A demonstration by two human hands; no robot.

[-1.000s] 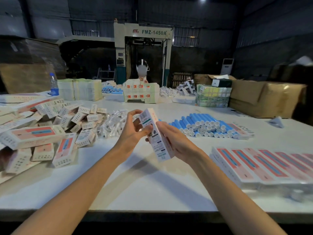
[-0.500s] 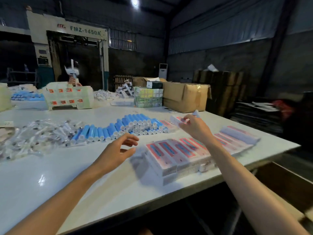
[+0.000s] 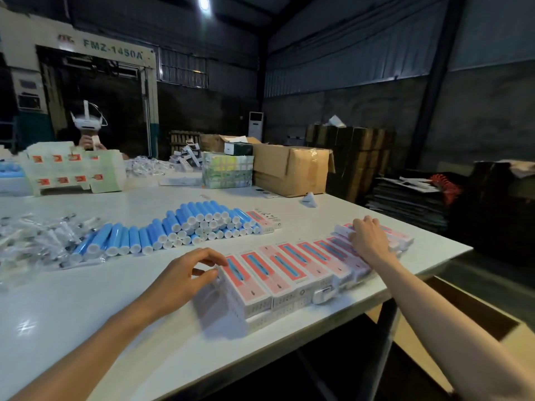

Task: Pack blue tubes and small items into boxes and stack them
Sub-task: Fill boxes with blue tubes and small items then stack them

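Head view: both my bare arms reach out over a white desk (image 3: 72,308).
Left hand (image 3: 188,273): my fingers are apart and loosely bent. The tips touch the side of the first box in the row and are not closed round it.
Right hand (image 3: 367,238): it lies palm down with the fingers curled over the end box (image 3: 401,235), gripping it at the far end of the row.
Row of boxes (image 3: 289,270): pink-fronted boxes lie side by side, stacked in layers. They run from my left fingertips across to my right hand, along the desk's near edge.
Blue tubes (image 3: 188,224): they are heaped with their white caps towards me, just beyond my left hand and apart from it.
Clear packets (image 3: 37,241): a loose pile lies left of the tubes, well to the left of my left hand.
Cardboard carton (image 3: 289,169): it sits well beyond both hands, at the back of the desk.
Person (image 3: 86,131): they sit far beyond my left hand, behind stacked white boxes.
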